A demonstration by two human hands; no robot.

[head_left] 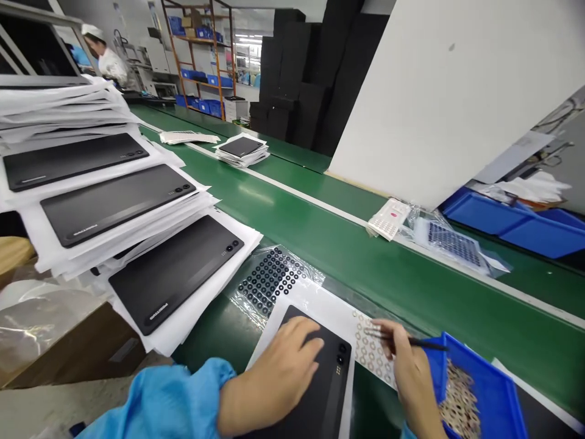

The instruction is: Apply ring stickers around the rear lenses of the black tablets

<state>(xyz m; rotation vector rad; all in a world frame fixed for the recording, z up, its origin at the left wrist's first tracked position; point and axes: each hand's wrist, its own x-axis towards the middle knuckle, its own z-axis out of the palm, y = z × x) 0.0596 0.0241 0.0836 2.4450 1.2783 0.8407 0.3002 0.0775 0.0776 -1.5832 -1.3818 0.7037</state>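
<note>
My left hand (pixel 278 372) lies on a dark grey tablet back panel (pixel 326 393), its fingers bent and apart, gripping nothing. The panel has two camera lenses at its far corner and rests on white paper (pixel 304 296). My right hand (pixel 411 372) pinches dark tweezers (pixel 427 344). Their tips are over a pale sheet of small ring-shaped stickers (pixel 372 356), just right of the panel; whether they grip a ring, I cannot make out. Beside my right hand is a blue bin (pixel 500 390) with many small tan ring-like pieces (pixel 459 399).
Stacks of similar panels (pixel 178 268) with paper sheets rise on the left. A clear-wrapped sheet of black rings (pixel 269 280) lies ahead. Across the green bench (pixel 292 204) are another stack (pixel 242 149), a sticker pack (pixel 390 216) and blue bins (pixel 512 216). A person (pixel 109 61) works far left.
</note>
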